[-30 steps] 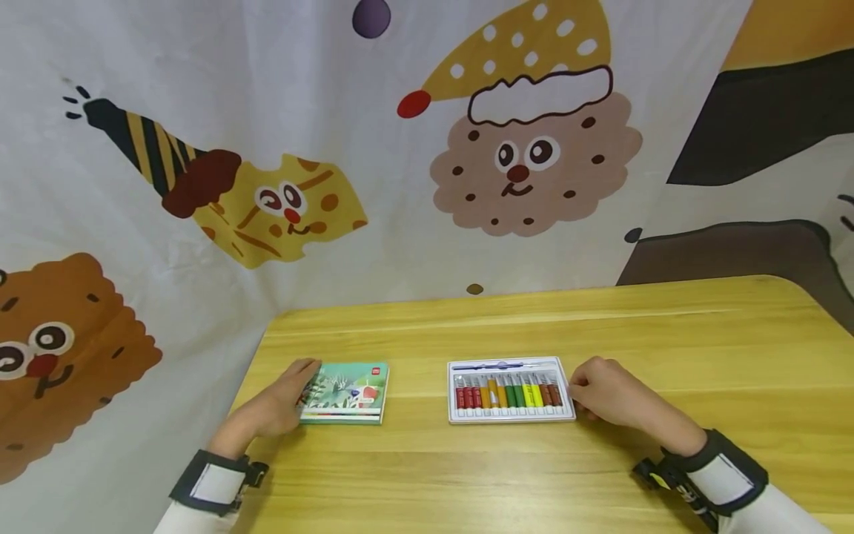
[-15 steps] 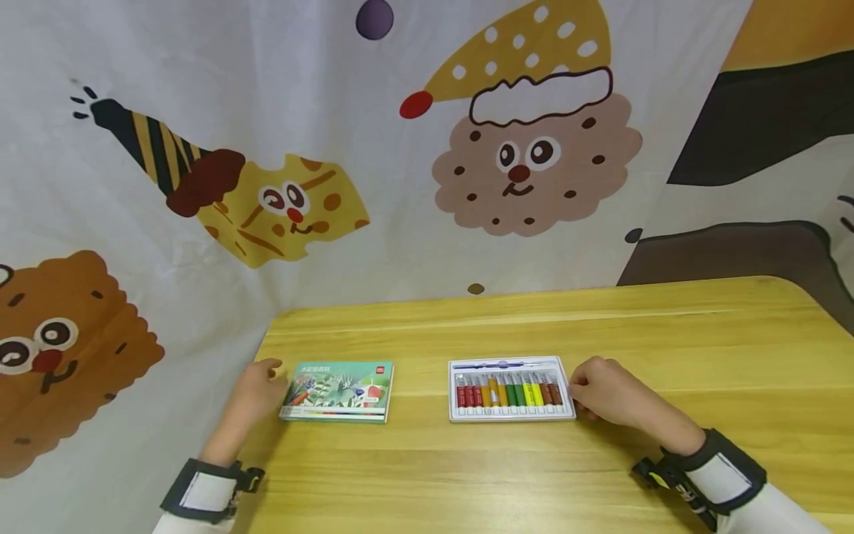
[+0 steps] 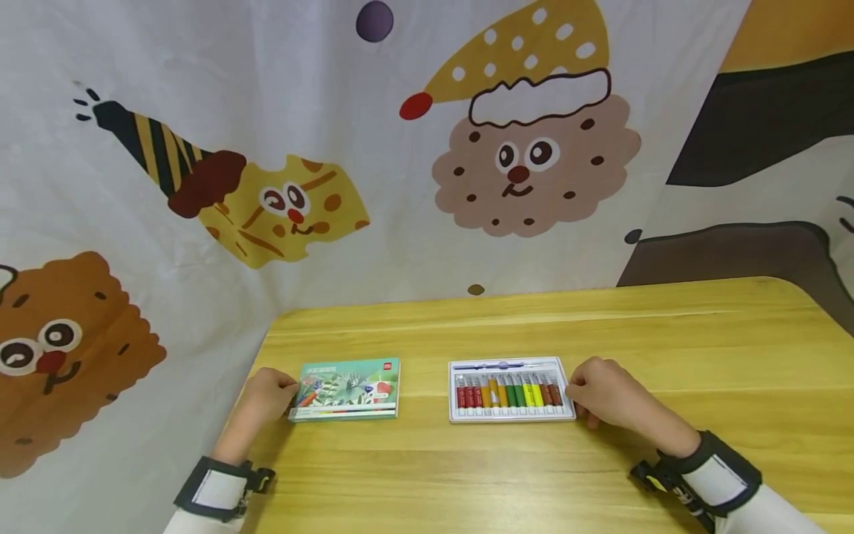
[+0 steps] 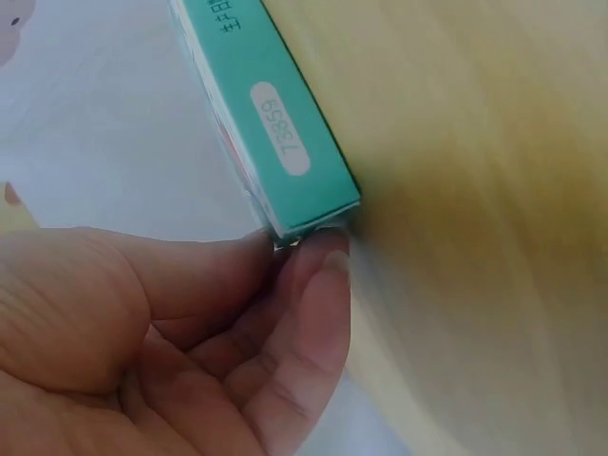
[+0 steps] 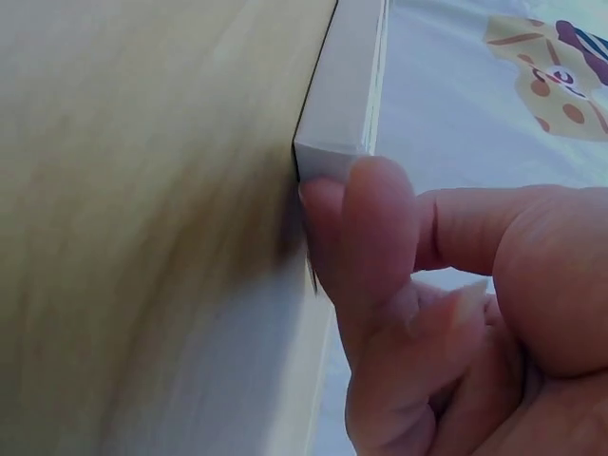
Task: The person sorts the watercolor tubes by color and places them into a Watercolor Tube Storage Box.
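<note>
A green cardboard box (image 3: 347,389) printed with plants and fruit lies flat on the left of the table. My left hand (image 3: 265,397) is at its left end, thumb at the upper corner and curled fingers against the end face, gripping that edge. Right of the box lies a white paint set (image 3: 511,415) with a row of coloured paint tubes (image 3: 510,393) and a thin paintbrush (image 3: 497,366) above them. My right hand (image 3: 617,400) holds the set's right end with curled fingers. In the right wrist view, the fingers (image 5: 380,218) hide part of the white end wall (image 5: 332,152).
The wooden table (image 3: 534,475) has its left edge close to my left hand and a rounded far right corner. A white cloth (image 3: 400,259) with cartoon food prints hangs behind it. Both wrists wear black straps (image 3: 717,471) with small devices.
My left hand lifted off the box's top to its left side, then came back to its left end. The box slid slightly right. The right hand and paint set stayed nearly still.
</note>
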Available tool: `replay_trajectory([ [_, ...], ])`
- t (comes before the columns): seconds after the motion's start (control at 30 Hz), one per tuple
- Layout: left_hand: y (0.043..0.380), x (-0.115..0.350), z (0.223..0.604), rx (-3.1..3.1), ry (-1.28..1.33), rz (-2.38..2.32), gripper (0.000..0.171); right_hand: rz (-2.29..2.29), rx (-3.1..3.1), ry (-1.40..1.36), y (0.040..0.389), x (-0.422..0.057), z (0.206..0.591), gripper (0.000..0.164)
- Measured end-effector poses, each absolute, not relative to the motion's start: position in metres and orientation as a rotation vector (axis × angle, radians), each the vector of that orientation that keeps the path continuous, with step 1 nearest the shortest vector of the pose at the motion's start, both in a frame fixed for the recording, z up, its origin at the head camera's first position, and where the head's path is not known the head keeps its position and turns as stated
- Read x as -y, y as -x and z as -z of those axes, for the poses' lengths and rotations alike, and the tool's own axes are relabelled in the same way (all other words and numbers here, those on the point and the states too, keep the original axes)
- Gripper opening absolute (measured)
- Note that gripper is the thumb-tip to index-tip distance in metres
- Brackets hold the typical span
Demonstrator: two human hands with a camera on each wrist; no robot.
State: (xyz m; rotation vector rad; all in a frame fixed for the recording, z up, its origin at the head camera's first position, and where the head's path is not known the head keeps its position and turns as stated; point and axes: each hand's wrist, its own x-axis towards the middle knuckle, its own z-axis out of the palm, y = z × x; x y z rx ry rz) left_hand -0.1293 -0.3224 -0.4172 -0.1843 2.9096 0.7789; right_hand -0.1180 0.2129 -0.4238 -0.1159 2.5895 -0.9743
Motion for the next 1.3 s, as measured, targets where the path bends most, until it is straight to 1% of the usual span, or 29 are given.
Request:
replay_trajectory([
  [0.1,0.129,0.315,0.416,-2.883,0.204,-0.805,0.018,0.993,-2.587,0.102,0.118,-0.212,0.425,0.017],
  [0.23,0.128,0.305,0.413,-2.847,0.213,-0.817,0.017,1.008,-2.578,0.083,0.118,-0.212,0.425,0.018],
  [0.8,0.122,0.266,0.41,-2.745,0.116,-0.984,0.014,1.033,-2.55,0.051,0.118,-0.212,0.424,0.017],
  [1.07,0.12,0.253,0.411,-2.707,0.12,-1.027,0.013,1.035,-2.563,0.082,0.119,-0.213,0.425,0.017],
  [1.3,0.12,0.247,0.411,-2.684,0.145,-1.062,0.014,1.026,-2.574,0.117,0.12,-0.215,0.427,0.012],
])
